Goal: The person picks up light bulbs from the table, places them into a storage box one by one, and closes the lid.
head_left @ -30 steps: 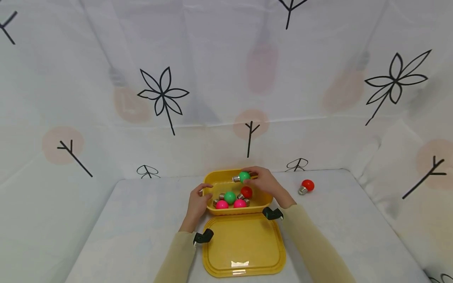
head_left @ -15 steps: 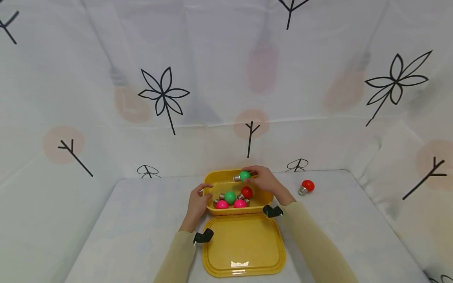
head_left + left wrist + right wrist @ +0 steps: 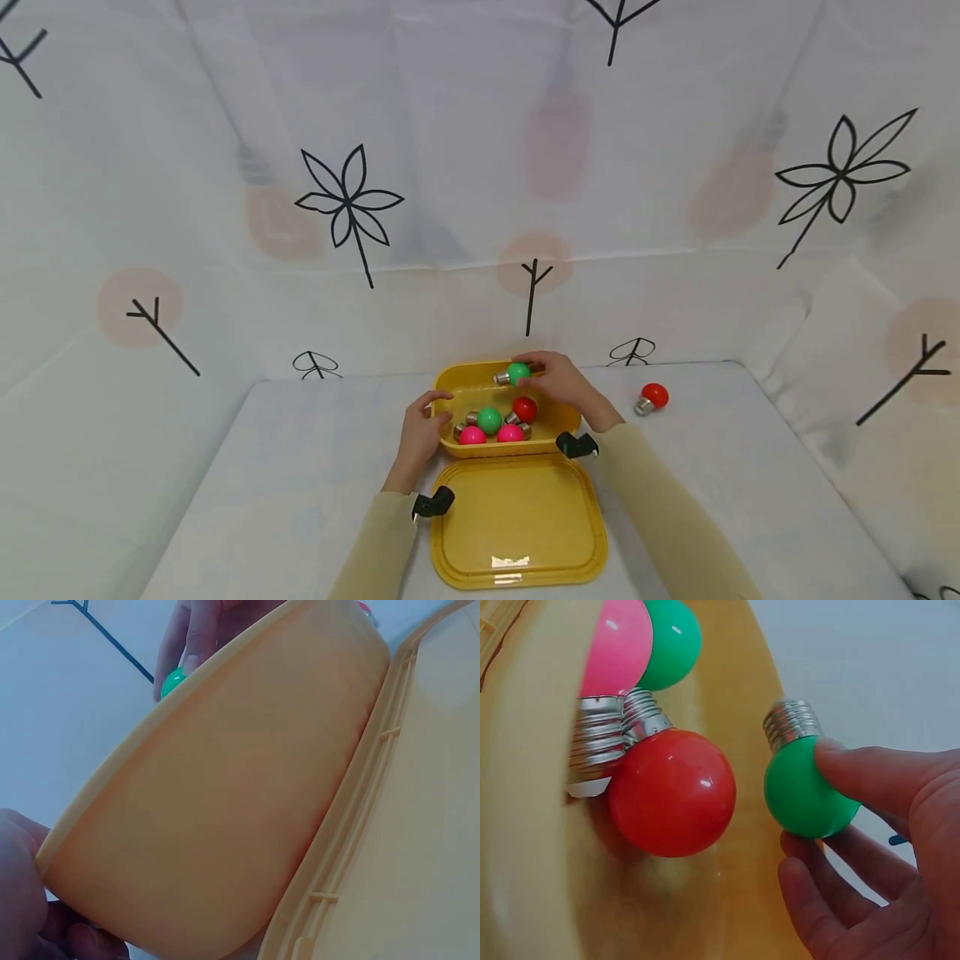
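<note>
My right hand (image 3: pixel 564 383) pinches a green light bulb (image 3: pixel 807 787) between thumb and fingers. In the head view, that bulb is over the far right part of a yellow plastic box (image 3: pixel 480 450), its metal base pointing left. My left hand (image 3: pixel 422 429) holds the box's left end by the wall, partly hidden in the left wrist view. Inside the box lie a red bulb (image 3: pixel 673 793), another green bulb (image 3: pixel 489 420) and two pink bulbs (image 3: pixel 472 435), (image 3: pixel 511 433), gathered near the front wall.
A yellow lid (image 3: pixel 519 521) lies flat on the white-covered table, directly in front of the box. To the right, a lone red bulb (image 3: pixel 655 395) rests on the table. Patterned white cloth (image 3: pixel 450 317) rises behind the table and at both sides.
Hardly anything differs. Both hands keep their places, the right still holding the green bulb over the box; the head view has shifted very slightly.
</note>
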`<state>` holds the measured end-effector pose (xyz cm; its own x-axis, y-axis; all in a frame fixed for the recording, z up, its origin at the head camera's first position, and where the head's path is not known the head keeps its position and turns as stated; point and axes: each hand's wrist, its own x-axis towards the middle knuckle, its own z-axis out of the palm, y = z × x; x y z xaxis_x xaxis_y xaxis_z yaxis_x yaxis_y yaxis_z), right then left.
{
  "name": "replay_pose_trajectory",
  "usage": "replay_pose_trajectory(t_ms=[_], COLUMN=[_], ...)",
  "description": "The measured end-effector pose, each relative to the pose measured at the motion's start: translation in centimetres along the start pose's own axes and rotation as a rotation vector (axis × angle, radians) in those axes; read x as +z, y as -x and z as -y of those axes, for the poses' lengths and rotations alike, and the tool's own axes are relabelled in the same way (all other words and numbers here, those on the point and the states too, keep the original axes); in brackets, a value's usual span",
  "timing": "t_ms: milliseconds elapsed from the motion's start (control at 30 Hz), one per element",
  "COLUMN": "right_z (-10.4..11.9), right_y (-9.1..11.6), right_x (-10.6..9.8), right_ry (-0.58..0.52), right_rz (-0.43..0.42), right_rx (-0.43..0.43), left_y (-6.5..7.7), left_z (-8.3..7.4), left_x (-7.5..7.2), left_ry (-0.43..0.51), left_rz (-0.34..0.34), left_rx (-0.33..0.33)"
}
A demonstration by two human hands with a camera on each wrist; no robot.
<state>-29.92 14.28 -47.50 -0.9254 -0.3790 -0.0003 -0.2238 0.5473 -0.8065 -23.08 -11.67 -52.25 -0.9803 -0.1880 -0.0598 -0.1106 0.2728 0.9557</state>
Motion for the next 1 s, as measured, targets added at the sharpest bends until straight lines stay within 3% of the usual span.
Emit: replay_pose_trajectory(t_ms=[1000], right_z=[0.2], right_y=[-1.7], right_x=[-0.3], right_ry=[0.027], right_rz=[0.131], right_rx=[-0.034], left_y=[-0.3], left_z=[0.5], left_x=[0.0], left_ry=[0.019], left_rz=[-0.010], left_rx=[0.005])
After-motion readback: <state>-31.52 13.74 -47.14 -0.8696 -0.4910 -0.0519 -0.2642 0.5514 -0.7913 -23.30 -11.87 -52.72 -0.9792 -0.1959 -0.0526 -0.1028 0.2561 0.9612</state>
